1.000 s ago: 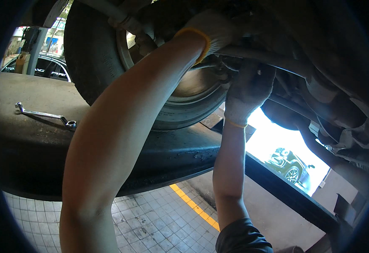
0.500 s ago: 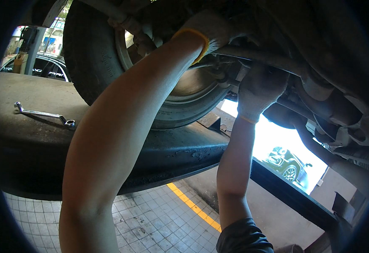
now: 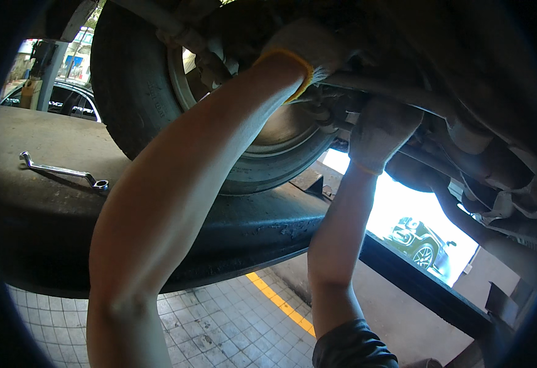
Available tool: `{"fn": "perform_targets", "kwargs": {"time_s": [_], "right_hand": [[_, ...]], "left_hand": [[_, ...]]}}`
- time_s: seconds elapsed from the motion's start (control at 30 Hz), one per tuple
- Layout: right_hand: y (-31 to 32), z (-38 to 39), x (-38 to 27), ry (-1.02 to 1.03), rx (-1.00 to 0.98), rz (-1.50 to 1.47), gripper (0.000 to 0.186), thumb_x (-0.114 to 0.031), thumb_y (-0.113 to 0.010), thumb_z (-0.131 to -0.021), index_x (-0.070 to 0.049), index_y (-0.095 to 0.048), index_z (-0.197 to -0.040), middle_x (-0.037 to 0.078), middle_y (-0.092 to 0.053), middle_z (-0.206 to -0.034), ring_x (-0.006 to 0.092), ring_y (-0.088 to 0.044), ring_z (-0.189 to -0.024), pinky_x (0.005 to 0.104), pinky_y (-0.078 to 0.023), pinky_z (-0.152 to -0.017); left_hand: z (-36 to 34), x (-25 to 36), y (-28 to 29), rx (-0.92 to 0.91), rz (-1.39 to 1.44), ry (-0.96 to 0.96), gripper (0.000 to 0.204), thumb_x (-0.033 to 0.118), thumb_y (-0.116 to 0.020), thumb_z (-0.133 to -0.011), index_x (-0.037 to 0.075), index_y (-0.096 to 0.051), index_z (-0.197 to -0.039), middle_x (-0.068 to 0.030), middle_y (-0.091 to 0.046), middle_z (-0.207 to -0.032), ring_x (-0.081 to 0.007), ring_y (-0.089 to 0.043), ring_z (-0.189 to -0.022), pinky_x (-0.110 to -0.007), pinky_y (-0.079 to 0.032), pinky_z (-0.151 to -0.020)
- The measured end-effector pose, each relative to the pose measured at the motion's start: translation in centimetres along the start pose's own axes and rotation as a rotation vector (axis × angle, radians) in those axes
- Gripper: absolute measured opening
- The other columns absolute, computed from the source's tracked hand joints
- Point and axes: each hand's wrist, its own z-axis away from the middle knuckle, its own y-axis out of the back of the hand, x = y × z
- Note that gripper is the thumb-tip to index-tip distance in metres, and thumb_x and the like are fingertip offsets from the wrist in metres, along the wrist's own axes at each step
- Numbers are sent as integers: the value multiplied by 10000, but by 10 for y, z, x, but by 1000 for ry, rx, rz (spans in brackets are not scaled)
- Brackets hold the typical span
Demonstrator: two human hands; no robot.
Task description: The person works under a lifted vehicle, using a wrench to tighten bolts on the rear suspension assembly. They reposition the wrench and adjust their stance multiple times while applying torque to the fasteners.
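I am looking up at a car's underside. My left hand (image 3: 310,48), in a white glove with a yellow cuff, reaches up beside the wheel hub (image 3: 281,132) and closes around the near end of a grey metal rod (image 3: 403,93). Just below that rod is my right hand (image 3: 382,126), also gloved. Its fingers curl up against a dark joint behind the hub, and whatever they hold is hidden. My left forearm crosses the middle of the view and covers part of the wheel.
A large tyre (image 3: 133,92) stands on a dark lift ramp (image 3: 54,239). A chrome ring spanner (image 3: 63,172) lies on the ramp at the left. Below is a tiled floor with a yellow line (image 3: 281,303). Parked cars (image 3: 419,242) show outside.
My right hand has shifted slightly to the right and upward under the rod. My left hand has stayed on the rod's end.
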Motion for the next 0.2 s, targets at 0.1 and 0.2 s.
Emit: {"fn": "perform_targets", "kwargs": {"time_s": [0.1, 0.2], "right_hand": [[-46, 22, 8, -4, 275, -536, 449, -207, -664, -995, -9, -535, -1377, 180, -630, -1245, 257, -619, -1144, 407, -503, -1025], [-78, 40, 10, 129, 346, -101, 451, -230, -591, -1058, -30, -505, -1453, 144, -626, -1280, 251, -616, -1158, 397, -536, -1009]], "left_hand": [[-3, 0, -2, -36, -158, -75, 236, 217, -564, -1049, 121, -718, -1199, -136, -771, -1044, -233, -769, -925, -364, -630, -795], [0, -1, -5, -104, -328, -173, 304, 274, -590, -1042, 153, -682, -1306, -117, -772, -1083, -242, -764, -981, -363, -626, -848]]}}
